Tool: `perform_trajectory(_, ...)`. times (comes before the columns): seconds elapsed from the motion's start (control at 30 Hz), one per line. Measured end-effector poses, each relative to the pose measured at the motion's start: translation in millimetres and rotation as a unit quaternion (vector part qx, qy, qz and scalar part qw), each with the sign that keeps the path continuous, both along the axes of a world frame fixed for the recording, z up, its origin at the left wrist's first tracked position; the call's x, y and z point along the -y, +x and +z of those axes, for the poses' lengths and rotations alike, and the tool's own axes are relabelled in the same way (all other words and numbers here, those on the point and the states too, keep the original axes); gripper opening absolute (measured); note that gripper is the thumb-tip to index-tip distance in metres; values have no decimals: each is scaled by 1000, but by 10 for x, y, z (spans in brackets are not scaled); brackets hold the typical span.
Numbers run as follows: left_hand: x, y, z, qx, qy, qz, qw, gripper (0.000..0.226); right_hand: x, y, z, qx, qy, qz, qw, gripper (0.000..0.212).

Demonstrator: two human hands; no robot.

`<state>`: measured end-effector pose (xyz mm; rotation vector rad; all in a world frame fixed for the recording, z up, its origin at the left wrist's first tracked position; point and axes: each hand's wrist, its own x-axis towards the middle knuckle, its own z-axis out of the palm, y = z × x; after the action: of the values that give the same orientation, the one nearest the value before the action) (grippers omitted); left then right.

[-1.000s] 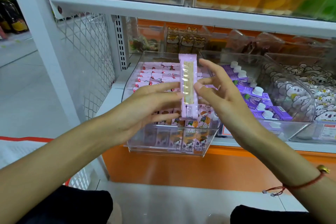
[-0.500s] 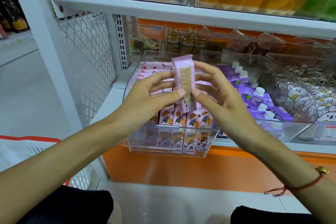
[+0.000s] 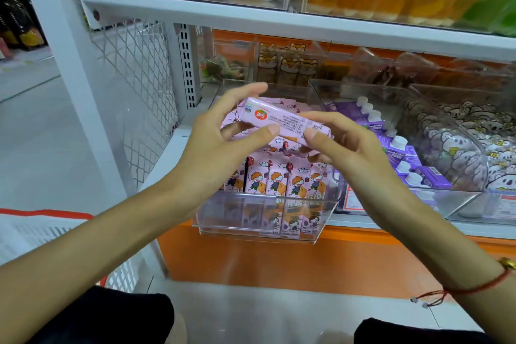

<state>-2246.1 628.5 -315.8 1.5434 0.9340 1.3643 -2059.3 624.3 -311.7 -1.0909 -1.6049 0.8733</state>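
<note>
Head view of a shop shelf, seen from above and in front. At the far left, a white wire mesh panel (image 3: 139, 86) closes off the shelf's (image 3: 167, 159) left edge. The left hand (image 3: 220, 148) pinches the left end of a pink snack packet (image 3: 282, 120), thumb underneath and fingers curled over the top. The packet lies almost level, sloping slightly down to the right, with small print facing the camera. It is held in the air above a clear plastic bin (image 3: 259, 218) at the shelf's front left corner. The bin holds upright pink packets with cartoon children on them. The right hand (image 3: 351, 148) grips the packet's right end, thumb in front and fingers behind. Right of the bin, purple cartons (image 3: 405, 153) with white caps fill a second bin. Further right along the shelf sit koala-print packets (image 3: 458, 153). A red cord bracelet (image 3: 474, 289) circles the right wrist.
</note>
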Motion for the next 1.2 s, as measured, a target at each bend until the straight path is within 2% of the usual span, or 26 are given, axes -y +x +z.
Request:
perform_trajectory(0.1,1,7,13,20,-20,19,999,33,-21,44,12,-65,-34,-6,997,33)
perform_trajectory(0.2,3,20,22,34,-40,43,998,27,-28,45,29,-80,-7,-31,996,49)
perform_trajectory(0.37,17,32,30,-24,-32,24,999,35,-104,71,-12,-77,-19,-78,994,38)
perform_trajectory(0.47,-54,-63,66,-43,16,86,995,36,-126,61,-71,2,-7,-86,996,56)
perform_trajectory(0.57,-179,-171,82,-44,59,162,984,34,-78,-3,-189,169,63,-67,981,61)
perform_trajectory(0.67,-330,-231,64,-95,88,202,971,35,-22,-70,-256,376,149,-33,914,50)
perform_trajectory(0.77,-522,-248,52,-150,103,212,960,35,-17,-113,-244,510,184,-14,840,43)
perform_trajectory(0.83,-666,-239,35,-178,102,213,955,35,-16,-122,-241,535,178,-9,826,42)
perform_trajectory(0.97,-938,-212,24,-249,124,209,937,35,-19,-116,-237,540,164,-4,826,43)
perform_trajectory(1.2,-1260,-202,126,-454,132,176,863,42,-31,-106,-230,537,151,4,830,43)
